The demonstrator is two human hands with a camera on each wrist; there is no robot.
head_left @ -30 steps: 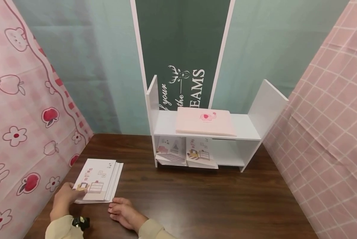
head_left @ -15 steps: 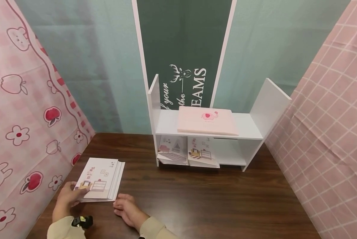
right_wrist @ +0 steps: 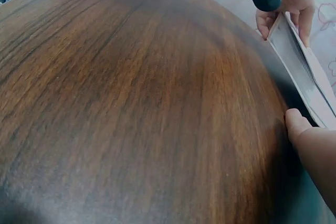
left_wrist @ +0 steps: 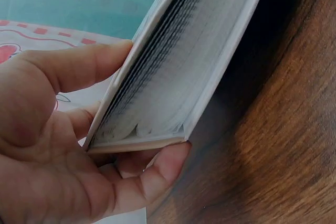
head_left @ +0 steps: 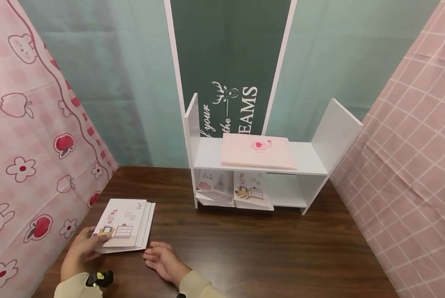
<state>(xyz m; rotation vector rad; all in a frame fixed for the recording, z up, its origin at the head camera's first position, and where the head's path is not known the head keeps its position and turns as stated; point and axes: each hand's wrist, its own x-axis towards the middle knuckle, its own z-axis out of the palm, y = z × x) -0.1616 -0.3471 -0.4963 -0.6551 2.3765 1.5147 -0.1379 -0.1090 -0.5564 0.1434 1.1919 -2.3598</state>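
A white photo album (head_left: 122, 221) with a printed room scene on its cover lies at the left of the table. My left hand (head_left: 84, 246) grips its near left corner, thumb on the cover and fingers underneath. In the left wrist view, the left hand (left_wrist: 68, 129) holds the album's (left_wrist: 173, 77) edge, where layered pages show between two stiff covers. My right hand (head_left: 164, 260) rests by the album's near right corner with relaxed fingers and holds nothing. The right wrist view catches part of that hand (right_wrist: 310, 140) beside the album (right_wrist: 299, 66).
A white two-tier shelf (head_left: 315, 159) stands at the back of the brown wooden table (head_left: 263, 256). On its upper board lies a pink album (head_left: 257, 153) with an elephant. Two printed albums, one left (head_left: 215, 190) and one right (head_left: 250, 192), lean in the lower tier. Pink cloths hang at both sides.
My right hand has shifted slightly right, away from the album's corner. The left hand keeps its grip, and the album has stayed about where it was.
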